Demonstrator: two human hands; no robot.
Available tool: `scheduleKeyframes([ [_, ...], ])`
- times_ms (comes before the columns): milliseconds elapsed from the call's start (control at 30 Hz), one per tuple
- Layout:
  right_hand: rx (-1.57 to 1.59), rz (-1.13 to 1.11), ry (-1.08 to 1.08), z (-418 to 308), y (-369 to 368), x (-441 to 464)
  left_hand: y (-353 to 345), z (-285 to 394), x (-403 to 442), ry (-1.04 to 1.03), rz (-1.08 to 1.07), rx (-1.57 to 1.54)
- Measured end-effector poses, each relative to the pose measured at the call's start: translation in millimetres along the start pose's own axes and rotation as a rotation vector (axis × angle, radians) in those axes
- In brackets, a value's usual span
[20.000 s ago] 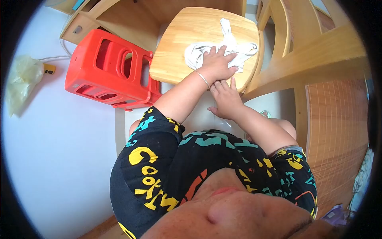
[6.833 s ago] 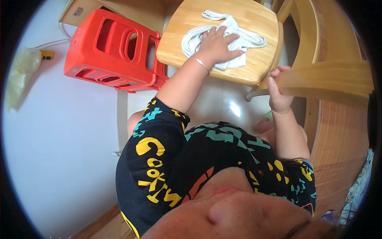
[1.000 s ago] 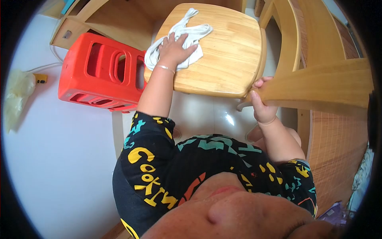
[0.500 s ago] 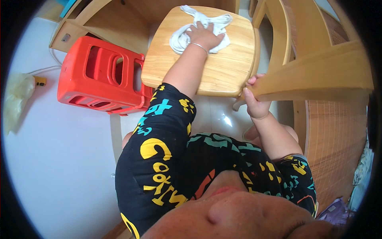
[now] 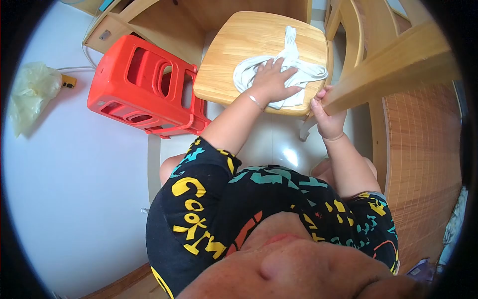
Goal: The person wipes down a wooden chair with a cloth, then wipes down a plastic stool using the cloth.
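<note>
My left hand [image 5: 273, 82], with a thin bracelet at the wrist, lies palm down with fingers spread on a crumpled white cloth [image 5: 244, 71]. The cloth rests on the light wooden seat [image 5: 224, 55] of a chair, close to its right and near edges; one twisted end points away from me. Beside the seat's near right corner, my right hand [image 5: 329, 117] is wrapped round the wooden frame of the chair back [image 5: 388, 72]. Part of its fingers is hidden behind the wood.
Left of the chair a red plastic stool [image 5: 149, 74] lies on its side. A wooden desk [image 5: 164, 25] stands behind. At the far left are a yellowish plastic bag [image 5: 32, 89] and a small yellow device [image 5: 68, 81]. A wooden panel [image 5: 420, 149] rises at my right.
My left hand has slid the cloth toward me and to the right across the seat, and the cloth's folds have shifted. My right hand keeps its hold on the chair. The camera view has moved slightly.
</note>
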State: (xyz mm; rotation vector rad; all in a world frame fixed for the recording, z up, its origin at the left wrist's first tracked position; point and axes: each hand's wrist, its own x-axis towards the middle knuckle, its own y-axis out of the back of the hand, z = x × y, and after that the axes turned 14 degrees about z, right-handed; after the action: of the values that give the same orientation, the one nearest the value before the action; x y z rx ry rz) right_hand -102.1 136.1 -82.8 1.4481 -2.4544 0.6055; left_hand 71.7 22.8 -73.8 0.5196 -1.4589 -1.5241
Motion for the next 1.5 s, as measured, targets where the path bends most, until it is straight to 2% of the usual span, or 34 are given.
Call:
scheduleKeyframes([
  [300, -0.055, -0.028, 0.015, 3, 5, -1, 27, -42, -52, 0.0, 0.054, 0.006],
  [367, -0.022, -0.029, -0.013, 1, 10, 1, 21, -56, -47, 0.031, 0.017, -0.014],
  [433, 0.005, -0.028, -0.042, 0, 5, -2, 27, -73, -42, 0.158, 0.02, 0.045],
  [633, 0.003, -0.03, 0.001, 0, 2, -4, 22, -102, 7, 0.286, -0.011, 0.142],
  [700, -0.075, -0.049, 0.133, 1, 2, -4, 18, -102, 25, 0.395, -0.011, 0.156],
  [933, -0.033, 0.0, 0.098, 2, -1, -7, -3, -93, 89, 0.567, -0.095, 0.191],
  [1000, -0.098, -0.024, 0.143, 0, 0, -5, -7, -80, 102, 0.618, -0.122, 0.237],
  [1167, -0.079, 0.004, 0.18, 5, -1, -5, -21, -42, 107, 0.578, -0.112, 0.258],
  [1233, -0.07, 0.009, 0.185, 4, -2, -6, -26, -25, 102, 0.484, -0.099, 0.259],
  [1300, -0.016, 0.043, 0.045, 1, -4, -7, -23, -12, 92, 0.441, -0.088, 0.253],
  [1500, 0.032, 0.04, 0.019, -1, -4, -4, -16, -3, 49, 0.13, -0.02, 0.161],
])
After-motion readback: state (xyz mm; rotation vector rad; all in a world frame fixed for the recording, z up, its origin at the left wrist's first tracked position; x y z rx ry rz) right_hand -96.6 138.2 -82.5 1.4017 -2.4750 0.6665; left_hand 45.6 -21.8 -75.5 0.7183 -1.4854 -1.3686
